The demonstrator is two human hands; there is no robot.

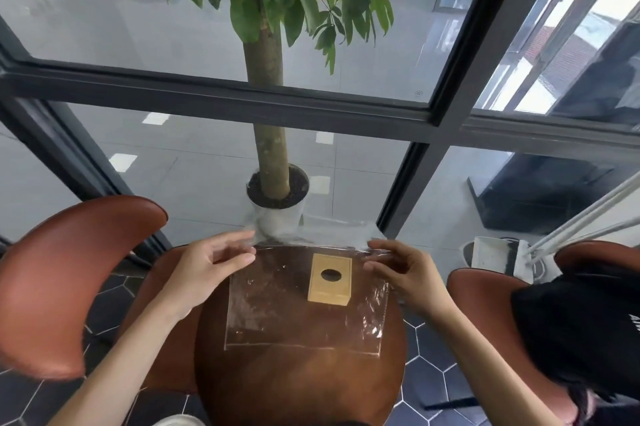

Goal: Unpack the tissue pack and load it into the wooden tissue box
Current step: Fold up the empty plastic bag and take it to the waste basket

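A small wooden tissue box (pixel 330 284) with an oval hole in its top sits toward the far side of the round brown table (pixel 298 387). A large clear plastic bag (pixel 284 315) is spread over that area. The box shows through the film, and I cannot tell whether it is inside the bag or under it. My left hand (pixel 211 266) pinches the bag's far left corner, and my right hand (pixel 403 273) pinches its far right edge. The bag's top flap is lifted between them. No tissue pack is visible.
Brown leather chairs stand at the left (pixel 69 280) and right (pixel 485 301), the right one with a black garment (pixel 581 328) on it. Just beyond the table is a glass wall with dark frames (pixel 242 96), with a potted tree (pixel 277 190) behind it. White rods (pixel 581 218) slant in at the right.
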